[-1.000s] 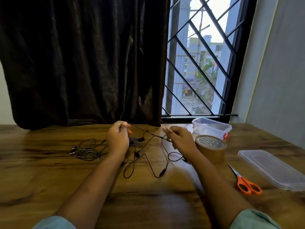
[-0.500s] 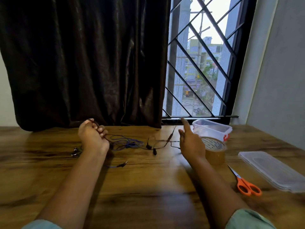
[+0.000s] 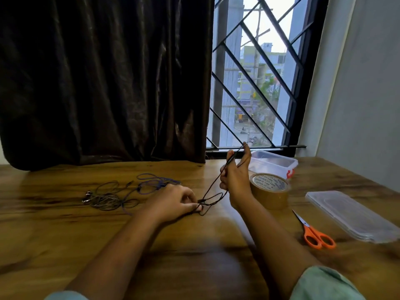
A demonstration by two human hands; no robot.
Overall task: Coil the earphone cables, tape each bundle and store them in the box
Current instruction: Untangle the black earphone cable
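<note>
Coiling of black earphone cable (image 3: 213, 187), just left of tape roll (image 3: 270, 191) — pinched low by left hand (image 3: 173, 202), wound round raised, gripping right hand (image 3: 236, 176). Next, probably: further even turns.

My left forearm comes in from the near left, bare below a pale sleeve. My left hand (image 3: 173, 200) lies low, knuckles up and fingers curled, with thumb and fingertip pinching the cable (image 3: 213, 185). My right forearm rises from the near right. My right hand (image 3: 236, 176) stands upright just right of the left, thumb and forefinger pointing up, lower fingers curled on the same cable.
</note>
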